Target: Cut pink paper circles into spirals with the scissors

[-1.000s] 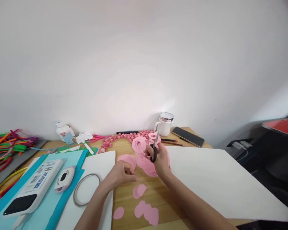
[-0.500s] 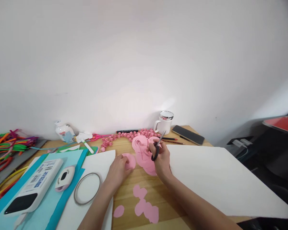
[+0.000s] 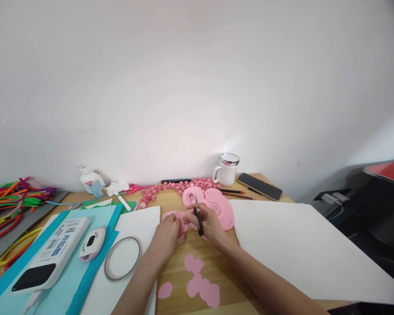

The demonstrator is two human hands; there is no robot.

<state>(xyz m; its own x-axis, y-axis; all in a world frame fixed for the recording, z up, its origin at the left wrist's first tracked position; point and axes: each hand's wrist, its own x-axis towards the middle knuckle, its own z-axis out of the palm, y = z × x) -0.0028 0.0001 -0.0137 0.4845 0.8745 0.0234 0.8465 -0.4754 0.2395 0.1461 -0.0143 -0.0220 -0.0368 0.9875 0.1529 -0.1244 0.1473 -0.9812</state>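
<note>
One pink disc point(image 3: 184, 225), likely light, floppy (pinch by edge); left fingers point(image 3: 176, 219) touching it, grip unclear; right fingers point(image 3: 205, 211) hold scissors point(image 3: 199, 222).

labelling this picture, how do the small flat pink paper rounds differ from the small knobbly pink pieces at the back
The small rounds lie flat; the knobbly pieces form raised lumps. The small rounds are few; the knobbly pieces are many, mostly bunched. The small rounds lie nearer the front; the knobbly pieces sit near the wall. Both are pink and on the wooden table.
</note>
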